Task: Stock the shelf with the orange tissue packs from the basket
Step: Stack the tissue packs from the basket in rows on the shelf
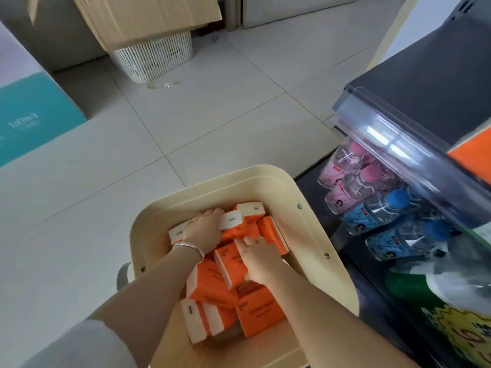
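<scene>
Tissue packs (233,285), orange with white ends, lie jumbled in the cream basket (305,208) at the person's feet; both hands are down among them. The left hand (203,229) lies palm-down on the far-left part of the heap, fingers spread and curled over a pack at the far wall (whether it has closed a grip there cannot be told; the fingertips are hidden behind the pack's edge). The right hand (259,257) rests just beside it, toward the middle, fingers pressed flat onto the top of a pack, not visibly wrapped round it. The two hands flank one cluster of packs, the left on its far side and the right on its near side, which suggests a two-handed gather of several packs at once.

The packs point every way: some show their white ends upward, others lie flat with the long axis running roughly away from the person. The shelf (414,83) stands to the right of the basket, close beside it, its dark top deck higher than the basket rim, with an orange pack (470,158) already on it. Below that deck stand bottles (372,203) with pink and blue caps. The right hand is nearer the shelf, so the lift goes up and rightward, clearing the rim and the clear front rail (393,139).
</scene>
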A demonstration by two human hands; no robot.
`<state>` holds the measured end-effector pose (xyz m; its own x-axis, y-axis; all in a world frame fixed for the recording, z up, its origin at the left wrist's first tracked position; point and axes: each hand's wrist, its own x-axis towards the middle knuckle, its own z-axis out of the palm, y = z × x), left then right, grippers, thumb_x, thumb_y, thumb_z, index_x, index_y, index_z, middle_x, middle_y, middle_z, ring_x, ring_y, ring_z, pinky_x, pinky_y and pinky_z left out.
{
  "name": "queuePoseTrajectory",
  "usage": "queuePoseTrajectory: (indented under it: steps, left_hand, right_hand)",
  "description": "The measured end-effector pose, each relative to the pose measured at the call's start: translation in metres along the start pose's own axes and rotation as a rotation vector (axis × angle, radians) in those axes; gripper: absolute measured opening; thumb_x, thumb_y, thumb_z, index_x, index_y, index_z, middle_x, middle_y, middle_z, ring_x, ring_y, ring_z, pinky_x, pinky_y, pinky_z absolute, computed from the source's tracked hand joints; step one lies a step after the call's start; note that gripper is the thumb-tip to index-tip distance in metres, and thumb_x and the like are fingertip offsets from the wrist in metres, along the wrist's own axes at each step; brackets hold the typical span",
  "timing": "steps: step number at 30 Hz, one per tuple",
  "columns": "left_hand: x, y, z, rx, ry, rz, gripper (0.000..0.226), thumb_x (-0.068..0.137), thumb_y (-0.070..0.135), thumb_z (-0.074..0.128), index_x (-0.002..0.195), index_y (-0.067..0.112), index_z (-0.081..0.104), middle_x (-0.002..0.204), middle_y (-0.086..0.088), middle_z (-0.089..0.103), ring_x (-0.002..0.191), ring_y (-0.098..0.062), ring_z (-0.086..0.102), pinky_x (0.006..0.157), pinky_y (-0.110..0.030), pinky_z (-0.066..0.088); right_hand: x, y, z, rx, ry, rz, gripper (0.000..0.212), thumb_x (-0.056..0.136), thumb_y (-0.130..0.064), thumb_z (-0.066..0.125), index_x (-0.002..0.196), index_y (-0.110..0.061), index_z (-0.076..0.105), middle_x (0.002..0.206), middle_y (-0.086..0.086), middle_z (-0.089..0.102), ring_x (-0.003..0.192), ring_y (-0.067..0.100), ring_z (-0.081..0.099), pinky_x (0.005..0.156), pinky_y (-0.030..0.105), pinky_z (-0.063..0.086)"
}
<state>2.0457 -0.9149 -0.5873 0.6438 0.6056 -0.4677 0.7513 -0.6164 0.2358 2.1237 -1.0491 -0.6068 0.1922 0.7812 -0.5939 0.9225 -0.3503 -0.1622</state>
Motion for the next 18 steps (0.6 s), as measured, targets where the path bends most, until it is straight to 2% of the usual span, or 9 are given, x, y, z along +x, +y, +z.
queuePoseTrajectory:
  steps: [4, 8, 9, 11, 14, 16, 18]
  left_hand:
    - [0.002, -0.004, -0.001, -0.126, -0.025, -0.043, 0.033, 0.083, 0.007, 0.048, 0.116, 0.013, 0.047, 0.120, -0.012, 0.054, 0.113, -0.033, 0.052, 0.087, -0.041, 0.045]
    - [-0.001, -0.005, -0.005, -0.169, 0.009, -0.023, 0.040, 0.084, 0.009, 0.047, 0.124, 0.015, 0.045, 0.126, -0.011, 0.049, 0.113, -0.034, 0.051, 0.089, -0.041, 0.044]
    - [-0.003, -0.004, -0.007, -0.186, 0.024, -0.012, 0.042, 0.085, 0.009, 0.047, 0.127, 0.015, 0.044, 0.128, -0.010, 0.047, 0.114, -0.035, 0.050, 0.089, -0.040, 0.044]
    - [-0.006, -0.004, -0.012, -0.223, 0.049, 0.007, 0.046, 0.087, 0.010, 0.046, 0.132, 0.015, 0.041, 0.133, -0.011, 0.041, 0.114, -0.035, 0.050, 0.087, -0.038, 0.044]
    - [-0.011, 0.001, -0.015, -0.253, 0.076, 0.007, 0.053, 0.089, 0.011, 0.044, 0.141, 0.018, 0.033, 0.133, -0.012, 0.038, 0.112, -0.036, 0.051, 0.081, -0.033, 0.041]
    - [-0.015, 0.004, -0.014, -0.250, 0.075, 0.003, 0.056, 0.090, 0.010, 0.043, 0.144, 0.019, 0.029, 0.130, -0.013, 0.039, 0.110, -0.036, 0.051, 0.077, -0.030, 0.038]
    - [-0.017, 0.008, -0.013, -0.247, 0.066, 0.009, 0.058, 0.090, 0.008, 0.044, 0.144, 0.019, 0.028, 0.126, -0.014, 0.040, 0.107, -0.035, 0.052, 0.076, -0.031, 0.040]
  right_hand:
    - [0.000, 0.005, 0.002, -0.026, -0.043, 0.000, 0.084, 0.074, -0.029, 0.078, 0.142, -0.021, 0.028, 0.145, 0.010, 0.025, 0.135, 0.038, 0.025, 0.104, 0.050, 0.033]
    - [-0.001, 0.012, 0.000, -0.018, -0.189, -0.073, 0.103, 0.069, -0.036, 0.081, 0.147, -0.017, 0.017, 0.159, 0.006, 0.006, 0.145, 0.036, 0.006, 0.112, 0.055, 0.020]
    - [-0.001, 0.014, -0.001, -0.019, -0.189, -0.086, 0.100, 0.069, -0.038, 0.080, 0.146, -0.016, 0.020, 0.158, 0.006, 0.009, 0.146, 0.034, 0.006, 0.113, 0.055, 0.017]
    - [0.000, 0.017, -0.002, -0.011, -0.142, -0.107, 0.088, 0.069, -0.040, 0.080, 0.138, -0.015, 0.031, 0.150, 0.007, 0.027, 0.143, 0.033, 0.017, 0.113, 0.055, 0.015]
    - [-0.001, 0.017, -0.002, 0.011, -0.066, -0.093, 0.082, 0.069, -0.037, 0.081, 0.134, -0.017, 0.035, 0.137, 0.007, 0.040, 0.133, 0.033, 0.035, 0.111, 0.051, 0.024]
    - [-0.002, 0.016, -0.004, -0.027, -0.062, -0.072, 0.089, 0.069, -0.036, 0.081, 0.141, -0.019, 0.031, 0.141, 0.009, 0.036, 0.135, 0.036, 0.029, 0.108, 0.050, 0.030]
    - [-0.006, 0.014, -0.009, -0.127, -0.076, -0.070, 0.081, 0.072, -0.038, 0.079, 0.140, -0.020, 0.038, 0.145, 0.011, 0.031, 0.139, 0.039, 0.021, 0.108, 0.052, 0.028]
